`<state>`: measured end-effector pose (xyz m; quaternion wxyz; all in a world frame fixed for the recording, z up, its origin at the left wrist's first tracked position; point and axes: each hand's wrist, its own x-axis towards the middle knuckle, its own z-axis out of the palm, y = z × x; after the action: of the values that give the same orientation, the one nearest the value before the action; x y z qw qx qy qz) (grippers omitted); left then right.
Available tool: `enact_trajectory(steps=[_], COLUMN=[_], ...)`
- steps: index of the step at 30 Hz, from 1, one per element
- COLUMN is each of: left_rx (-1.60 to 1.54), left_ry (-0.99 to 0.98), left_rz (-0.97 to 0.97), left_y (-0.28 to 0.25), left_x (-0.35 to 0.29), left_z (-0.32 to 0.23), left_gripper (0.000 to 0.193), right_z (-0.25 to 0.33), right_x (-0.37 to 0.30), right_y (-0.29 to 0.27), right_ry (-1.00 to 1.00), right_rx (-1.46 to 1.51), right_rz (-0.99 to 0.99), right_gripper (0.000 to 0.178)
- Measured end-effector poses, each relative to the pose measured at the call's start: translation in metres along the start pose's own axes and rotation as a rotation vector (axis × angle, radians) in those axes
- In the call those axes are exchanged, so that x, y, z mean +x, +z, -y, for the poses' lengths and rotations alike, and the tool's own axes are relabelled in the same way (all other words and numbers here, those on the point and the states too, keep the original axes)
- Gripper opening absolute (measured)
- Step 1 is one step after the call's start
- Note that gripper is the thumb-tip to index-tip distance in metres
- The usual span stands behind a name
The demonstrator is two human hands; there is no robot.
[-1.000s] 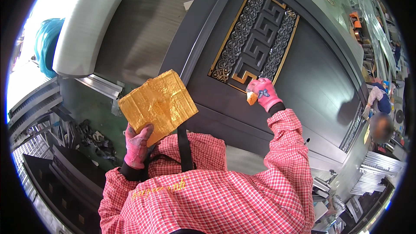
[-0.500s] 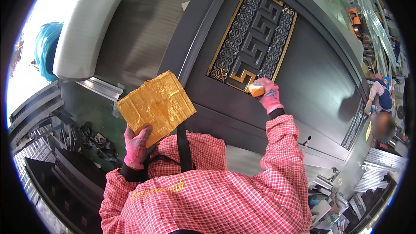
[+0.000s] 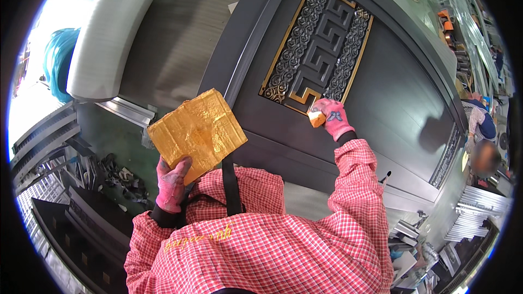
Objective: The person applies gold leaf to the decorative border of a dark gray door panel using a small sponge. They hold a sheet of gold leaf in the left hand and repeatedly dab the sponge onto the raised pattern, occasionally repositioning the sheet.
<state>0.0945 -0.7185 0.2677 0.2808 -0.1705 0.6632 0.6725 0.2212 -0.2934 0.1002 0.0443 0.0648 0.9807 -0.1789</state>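
Well beyond the left hand, up at the far left, hangs or lies a bundle of turquoise sheeting [image 3: 59,62], with a thick white roll [image 3: 103,32] just beside it. Nearer that hand, to its left, dark scraps [image 3: 122,179] lie on the green floor [image 3: 103,136], and below them stand black panels [image 3: 60,228]. The left hand [image 3: 172,186], in a soiled pink glove, is clamped on the near edge of a gold-coated slab [image 3: 199,130], thumb on top; the slab slants up and away from the fingers. Between the two hands and ahead of them stretches a dark grey door [image 3: 392,98], its ornamental inlay [image 3: 323,49] reaching away from the right hand, gold on the border and on the nearest bends of the key pattern. The right hand [image 3: 333,117], also gloved in pink, is closed around a small white-and-orange block [image 3: 316,118] at the inlay's near end; whether the block touches the surface I cannot tell. Well to the right of that hand another person [image 3: 486,125] bends by the door's far end, above a stack of pale metal strips [image 3: 474,212]
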Motion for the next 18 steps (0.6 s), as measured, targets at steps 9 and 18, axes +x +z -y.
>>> enact_trajectory(steps=[9,18], left_rx=[0.023,0.029], left_ry=[0.033,0.005], left_rz=[-0.008,0.006], left_y=[0.003,0.008], left_x=[-0.001,-0.003], left_z=[-0.003,-0.009], left_gripper=[0.038,0.043], right_z=[0.005,-0.018], right_x=[0.016,0.019], right_y=[-0.029,-0.010], right_ry=[0.368,0.466], right_rx=[0.194,0.246], right_rz=[-0.280,-0.354], right_gripper=[0.032,0.037])
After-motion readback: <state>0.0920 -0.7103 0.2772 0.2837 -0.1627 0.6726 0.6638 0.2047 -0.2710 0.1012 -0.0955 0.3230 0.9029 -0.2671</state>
